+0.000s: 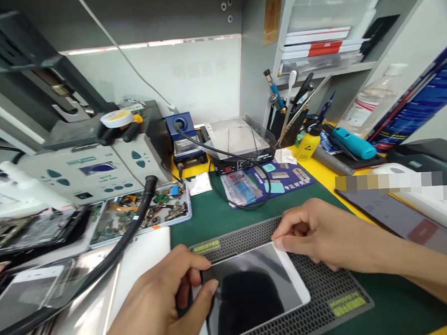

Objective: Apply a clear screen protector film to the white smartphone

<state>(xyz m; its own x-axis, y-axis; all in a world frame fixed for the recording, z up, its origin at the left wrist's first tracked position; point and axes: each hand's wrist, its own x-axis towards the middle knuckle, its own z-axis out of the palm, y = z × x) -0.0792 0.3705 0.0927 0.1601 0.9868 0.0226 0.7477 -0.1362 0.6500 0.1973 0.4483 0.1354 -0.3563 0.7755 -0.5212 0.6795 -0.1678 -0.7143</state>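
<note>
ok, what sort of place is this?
Probably an electronics repair workspace: there are loose circuit boards, what looks like a blue soldering-iron stand, and a white-framed tablet in hand.

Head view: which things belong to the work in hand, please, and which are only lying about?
In the work:
- screen, its upper right corner pinched by the right hand, its left side touched by the left hand
- grey mat, under the screen

Probably just lying about, untouched:
- parts tray
- yellow bottle
- clear bottle
</note>
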